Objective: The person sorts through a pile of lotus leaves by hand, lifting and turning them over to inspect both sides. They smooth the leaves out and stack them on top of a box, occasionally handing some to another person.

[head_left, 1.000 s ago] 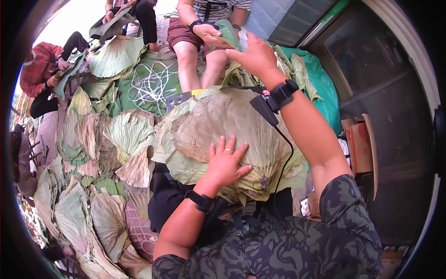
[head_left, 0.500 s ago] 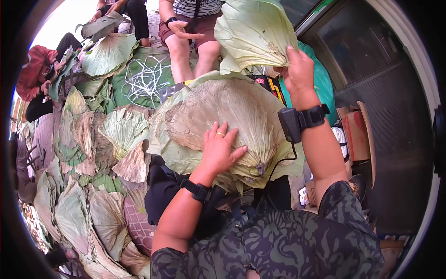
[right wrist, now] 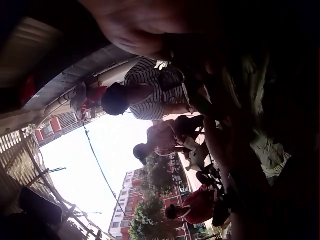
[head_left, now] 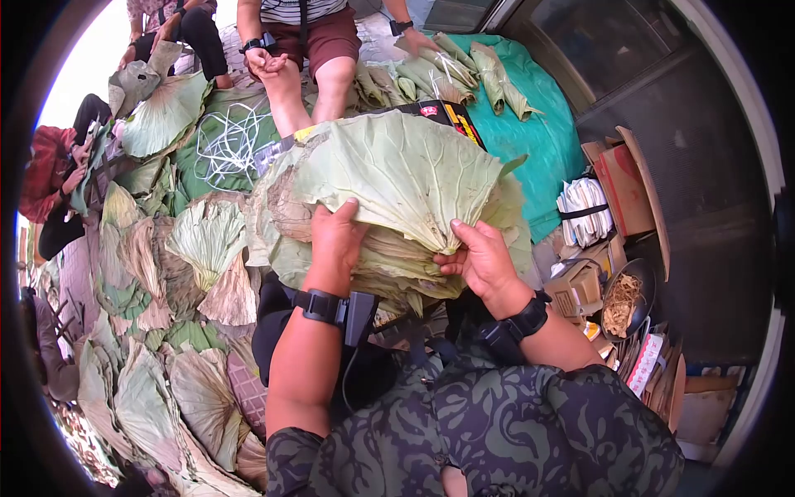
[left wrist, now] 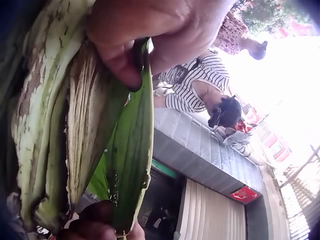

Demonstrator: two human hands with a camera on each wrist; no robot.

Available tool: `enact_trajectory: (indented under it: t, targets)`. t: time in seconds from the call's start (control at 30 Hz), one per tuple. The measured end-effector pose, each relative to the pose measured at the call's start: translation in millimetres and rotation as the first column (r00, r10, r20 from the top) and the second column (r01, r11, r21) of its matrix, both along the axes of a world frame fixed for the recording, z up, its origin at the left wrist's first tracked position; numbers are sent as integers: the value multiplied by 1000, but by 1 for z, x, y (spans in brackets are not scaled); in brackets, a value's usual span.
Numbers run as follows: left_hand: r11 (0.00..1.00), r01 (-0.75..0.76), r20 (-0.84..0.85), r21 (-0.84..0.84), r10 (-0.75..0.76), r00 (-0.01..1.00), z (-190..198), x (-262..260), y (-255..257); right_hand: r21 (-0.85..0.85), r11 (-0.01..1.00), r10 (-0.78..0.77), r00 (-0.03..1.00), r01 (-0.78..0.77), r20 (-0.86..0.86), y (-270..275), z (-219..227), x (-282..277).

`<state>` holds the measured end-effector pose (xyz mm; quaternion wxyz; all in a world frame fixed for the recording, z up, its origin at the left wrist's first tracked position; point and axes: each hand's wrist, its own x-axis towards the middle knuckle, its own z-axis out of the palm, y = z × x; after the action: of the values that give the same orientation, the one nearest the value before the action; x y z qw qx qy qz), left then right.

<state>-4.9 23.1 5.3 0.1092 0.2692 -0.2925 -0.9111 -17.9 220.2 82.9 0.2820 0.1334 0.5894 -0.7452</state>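
A large pale green leaf point(head_left: 397, 170) lies over a stack of dried leaves point(head_left: 286, 211) in front of the body. My left hand point(head_left: 335, 240) pinches its near left edge, thumb on top; the left wrist view shows that hand point(left wrist: 145, 35) with thumb and fingers on the folded green edge point(left wrist: 132, 150). At the leaf's stem end, my right hand point(head_left: 484, 265) pinches with the thumb above and curled fingers below. In the right wrist view the right hand point(right wrist: 150, 25) is dark and its grip is hard to make out.
Leaf piles point(head_left: 141, 389) cover the left side, with white strings point(head_left: 232, 149) beyond. Across sits a person in a striped shirt point(head_left: 290, 10), reaching to rolled leaves point(head_left: 489, 79) on a teal sheet point(head_left: 542, 149). Cartons point(head_left: 625, 190) and a pan point(head_left: 631, 290) stand at right.
The pale leaf has come from the upper right down onto the stack. My left hand has left its flat rest on the stack and grips the leaf's edge. The view has shifted rightward.
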Motion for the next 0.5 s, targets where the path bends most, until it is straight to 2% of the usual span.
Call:
enact_trajectory:
  t: [0.03, 0.1, 0.13, 0.2, 0.23, 0.27, 0.3, 0.33, 0.37, 0.4, 0.43, 0.47, 0.5]
  targets:
    - [1000, 2, 0, 0, -2, 1000, -3, 0, 0, 0, 1000, -2, 1000, 2, 0, 2, 3, 0]
    - [990, -71, 13, -126, 73, 997, -2, 1, 0, 141, 974, 161, 979, -178, 125, 12, 12, -1]
    - [990, -69, 15, -124, 72, 997, -4, 0, -1, 142, 974, 159, 979, -177, 128, 18, 13, 0]
    - [969, -127, 43, -212, 139, 989, -11, -1, -2, 348, 903, 315, 939, -252, -140, 26, 15, 5]
    - [970, -124, 48, -210, 137, 989, -14, -2, -2, 349, 903, 314, 940, -251, -135, 23, 13, 6]
    - [963, -135, 84, -233, 158, 984, -18, -3, -1, 410, 907, 297, 844, -101, -448, 17, 11, 9]
    - [956, -143, 117, -255, 177, 977, -20, -4, 1, 418, 906, 282, 646, 64, -709, 14, 11, 9]
    - [958, -133, 117, -255, 167, 979, -23, -4, 2, 583, 806, 451, 533, 102, -716, 14, 14, 5]
    - [953, -146, 115, -265, 182, 976, -25, -4, 1, 582, 806, 445, 537, 108, -717, 10, 13, -1]
    - [948, -161, 114, -275, 199, 973, -24, -3, 1, 699, 687, 636, 301, 197, -710, 5, 8, -8]
    - [948, -156, 115, -279, 194, 974, -22, -1, 1, 765, 559, 793, 63, 320, -606, 3, 1, -11]
    - [948, -157, 140, -278, 202, 969, -16, 2, 0, 874, 453, 854, 197, 177, -482, 10, -21, -9]
    - [947, -161, 168, -277, 213, 962, -13, 4, -1, 874, 454, 853, 197, 174, -483, 14, -30, -8]
